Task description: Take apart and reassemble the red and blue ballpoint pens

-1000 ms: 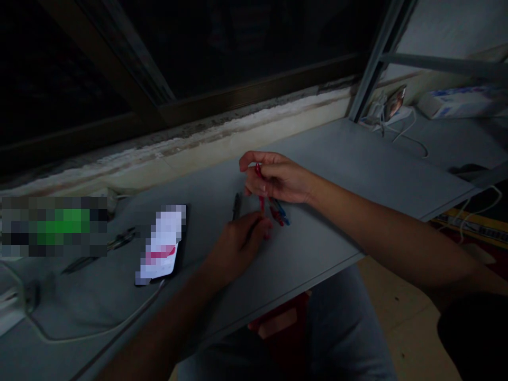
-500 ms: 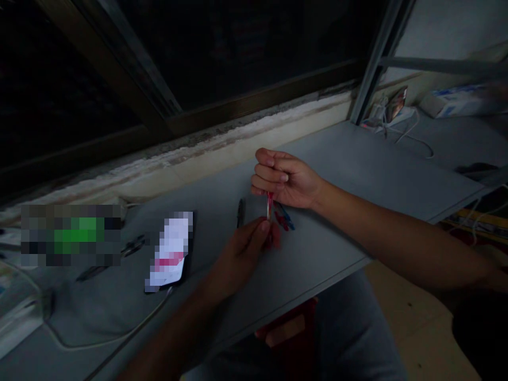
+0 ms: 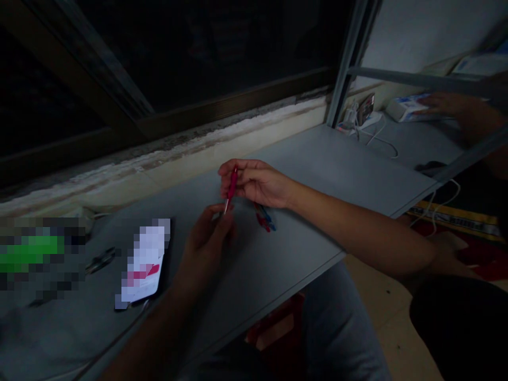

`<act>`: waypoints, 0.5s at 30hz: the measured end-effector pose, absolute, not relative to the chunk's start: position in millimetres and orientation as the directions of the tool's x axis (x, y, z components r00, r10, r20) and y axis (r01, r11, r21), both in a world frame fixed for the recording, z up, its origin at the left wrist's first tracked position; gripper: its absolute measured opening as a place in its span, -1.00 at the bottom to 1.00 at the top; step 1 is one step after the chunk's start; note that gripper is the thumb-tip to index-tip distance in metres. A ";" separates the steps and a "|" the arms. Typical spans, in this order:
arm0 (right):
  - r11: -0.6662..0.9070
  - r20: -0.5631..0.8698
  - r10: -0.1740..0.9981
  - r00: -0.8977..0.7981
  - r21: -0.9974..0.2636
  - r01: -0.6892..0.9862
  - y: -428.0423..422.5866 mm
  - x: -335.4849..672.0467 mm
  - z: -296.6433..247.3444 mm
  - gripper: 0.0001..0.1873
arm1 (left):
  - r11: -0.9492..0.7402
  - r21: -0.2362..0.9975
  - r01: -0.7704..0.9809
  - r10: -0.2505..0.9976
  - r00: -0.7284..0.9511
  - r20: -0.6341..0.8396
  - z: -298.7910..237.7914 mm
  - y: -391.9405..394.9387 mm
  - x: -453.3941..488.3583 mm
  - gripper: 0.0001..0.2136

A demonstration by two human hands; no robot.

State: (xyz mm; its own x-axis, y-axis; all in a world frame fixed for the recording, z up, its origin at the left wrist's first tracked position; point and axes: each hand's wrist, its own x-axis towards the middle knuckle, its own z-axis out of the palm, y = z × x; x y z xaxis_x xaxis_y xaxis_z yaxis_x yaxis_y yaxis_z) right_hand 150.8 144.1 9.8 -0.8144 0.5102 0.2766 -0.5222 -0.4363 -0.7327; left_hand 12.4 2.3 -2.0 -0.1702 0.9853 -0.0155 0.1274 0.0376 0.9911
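Note:
My left hand (image 3: 206,241) pinches the lower, metallic end of a slim red pen (image 3: 232,185) between thumb and fingers. The pen stands tilted above the grey desk, its red part lying against the loosely curled fingers of my right hand (image 3: 256,182). How firmly those fingers grip it is hard to see in the dim light. On the desk just below my right hand lie a blue pen (image 3: 270,219) and a red pen (image 3: 262,221), side by side.
A phone (image 3: 153,275) with a lit screen lies left on the desk (image 3: 305,238), near a cable. Dark objects and a blurred green item (image 3: 32,251) are further left. At far right, another person's hand (image 3: 444,103) touches a white box (image 3: 408,107) beside cables and a propped phone (image 3: 365,110).
My right hand has loosened from a fist, so more of the red pen shows. The view has shifted rightward. Another person's hand now shows at the box.

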 end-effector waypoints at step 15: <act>-0.174 0.174 0.706 -0.687 -0.897 -0.405 145.5 145.0 8.5 -0.72 | -0.110 0.872 0.477 0.964 -0.163 0.211 2.7 0.2 13.3 -0.71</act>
State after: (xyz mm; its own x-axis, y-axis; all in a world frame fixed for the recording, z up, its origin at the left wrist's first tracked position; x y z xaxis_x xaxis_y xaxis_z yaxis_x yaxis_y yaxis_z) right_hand 145.0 145.5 8.5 -0.6869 0.7058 0.1735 -0.4054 -0.1739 -0.8975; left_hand 13.3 0.2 2.7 -0.1630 0.9638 0.2109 0.4767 -0.1102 0.8721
